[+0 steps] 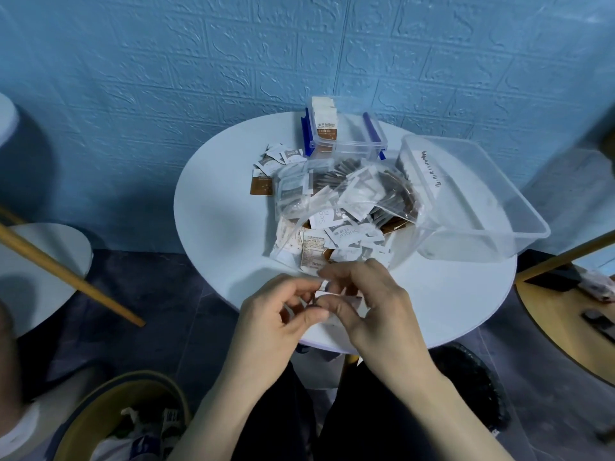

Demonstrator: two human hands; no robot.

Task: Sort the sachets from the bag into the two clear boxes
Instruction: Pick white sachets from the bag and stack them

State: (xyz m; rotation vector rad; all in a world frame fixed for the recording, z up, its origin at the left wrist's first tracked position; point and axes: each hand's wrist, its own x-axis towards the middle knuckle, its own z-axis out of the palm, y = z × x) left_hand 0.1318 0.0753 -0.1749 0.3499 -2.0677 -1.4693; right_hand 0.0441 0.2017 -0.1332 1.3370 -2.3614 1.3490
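Our left hand (283, 314) and right hand (366, 301) meet at near edge of round white surface (219, 227), fingers curled, both pinching small white sachets (324, 296) between fingertips; count in grip unclear. Bare surface left of pile gives us room. Just beyond: clear bag (346, 194) and loose sachet pile. Two clear boxes: small one (346, 141) at far edge, large one (466, 207) overhanging right edge.
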